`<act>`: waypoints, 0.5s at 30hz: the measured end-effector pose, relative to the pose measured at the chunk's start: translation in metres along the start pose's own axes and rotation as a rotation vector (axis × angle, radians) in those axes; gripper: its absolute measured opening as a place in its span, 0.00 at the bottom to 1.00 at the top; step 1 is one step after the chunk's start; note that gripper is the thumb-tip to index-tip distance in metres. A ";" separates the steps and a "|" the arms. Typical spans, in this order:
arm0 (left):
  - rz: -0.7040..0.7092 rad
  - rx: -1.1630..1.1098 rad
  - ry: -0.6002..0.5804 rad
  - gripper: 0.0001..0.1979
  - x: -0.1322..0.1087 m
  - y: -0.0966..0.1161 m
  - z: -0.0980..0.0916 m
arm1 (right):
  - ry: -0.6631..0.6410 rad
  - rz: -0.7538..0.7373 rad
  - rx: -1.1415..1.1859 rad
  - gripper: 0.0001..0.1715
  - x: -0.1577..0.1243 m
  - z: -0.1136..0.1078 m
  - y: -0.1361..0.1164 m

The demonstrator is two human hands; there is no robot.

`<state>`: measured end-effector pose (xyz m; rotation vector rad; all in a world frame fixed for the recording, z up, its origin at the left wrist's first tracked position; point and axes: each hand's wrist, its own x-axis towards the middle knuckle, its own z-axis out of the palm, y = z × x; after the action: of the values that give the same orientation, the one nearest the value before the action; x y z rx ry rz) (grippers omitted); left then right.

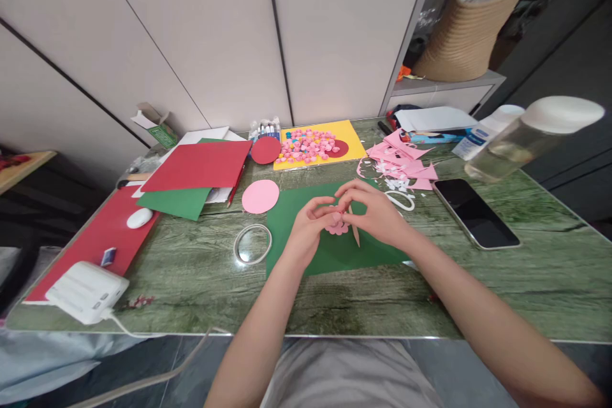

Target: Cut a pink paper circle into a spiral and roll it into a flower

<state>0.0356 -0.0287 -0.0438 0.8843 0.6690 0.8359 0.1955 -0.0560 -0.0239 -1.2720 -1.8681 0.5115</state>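
Over the green paper sheet [296, 255] my two hands meet at a small pink scalloped paper flower [338, 229]. My left hand [310, 228] pinches the flower between thumb and finger from the left. From the right, the thumb and fingertips of my right hand [373, 209] close on its upper part, and those fingertips partly hide it. A pale, pointed wooden stick [356, 234] shows beside the right thumb; whether that hand grips it or it lies on the sheet, I cannot tell. A pink paper circle [261, 196] lies left of the sheet.
A roll of tape [252, 245] sits left of the hands. Behind them, yellow paper [356, 134] bears many pink curled pieces [306, 146]. Pink scraps [401, 159], a phone [475, 213] and a clear bottle [516, 140] are rightward. Red paper [201, 166] and a white charger [88, 290] are leftward.
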 end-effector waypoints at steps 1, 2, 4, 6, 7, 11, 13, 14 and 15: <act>-0.004 -0.005 0.002 0.18 0.000 0.000 -0.001 | -0.009 0.001 -0.002 0.05 0.000 -0.001 0.000; -0.007 -0.011 0.003 0.18 0.001 0.000 -0.001 | -0.018 0.001 -0.001 0.05 0.000 -0.003 0.000; -0.016 -0.021 0.001 0.18 0.001 0.000 -0.001 | -0.036 0.001 0.005 0.04 0.000 -0.005 0.000; -0.021 -0.029 -0.001 0.18 0.001 0.000 -0.001 | -0.058 -0.004 0.011 0.03 0.001 -0.006 -0.001; -0.022 -0.031 -0.002 0.18 0.001 0.000 -0.001 | -0.071 -0.010 0.011 0.04 0.001 -0.006 -0.001; -0.023 -0.036 -0.004 0.18 0.000 0.001 -0.001 | -0.117 -0.045 -0.003 0.08 0.001 -0.005 0.002; -0.017 -0.038 0.000 0.18 0.000 0.001 0.000 | -0.115 -0.048 -0.008 0.09 0.001 -0.004 0.003; -0.012 -0.039 0.002 0.18 0.000 0.001 0.000 | -0.103 -0.043 -0.009 0.09 0.001 -0.003 0.004; -0.005 -0.041 0.005 0.17 0.001 0.001 0.000 | -0.083 -0.036 -0.008 0.08 0.001 -0.002 0.004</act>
<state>0.0355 -0.0279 -0.0436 0.8431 0.6560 0.8444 0.1994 -0.0538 -0.0255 -1.2370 -1.9597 0.5460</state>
